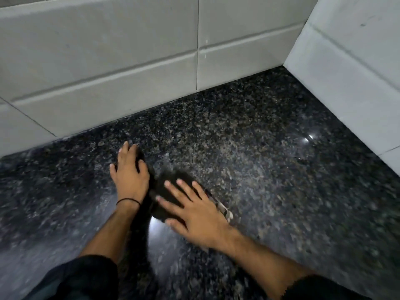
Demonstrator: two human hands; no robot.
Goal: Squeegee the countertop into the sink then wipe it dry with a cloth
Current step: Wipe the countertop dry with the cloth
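A dark cloth (171,191) lies on the speckled black granite countertop (259,169), with a pale striped edge showing at its right side. My left hand (129,176) presses on the cloth's far left end, fingers curled over it. My right hand (194,211) lies flat on the near right part of the cloth, fingers spread. The two hands sit side by side, almost touching. Motion blur smears the counter around them. No squeegee or sink is in view.
A grey tiled wall (108,72) runs along the back of the counter. A second tiled wall (357,72) closes the right side, forming a corner at the back right. Light glints on the counter near that wall.
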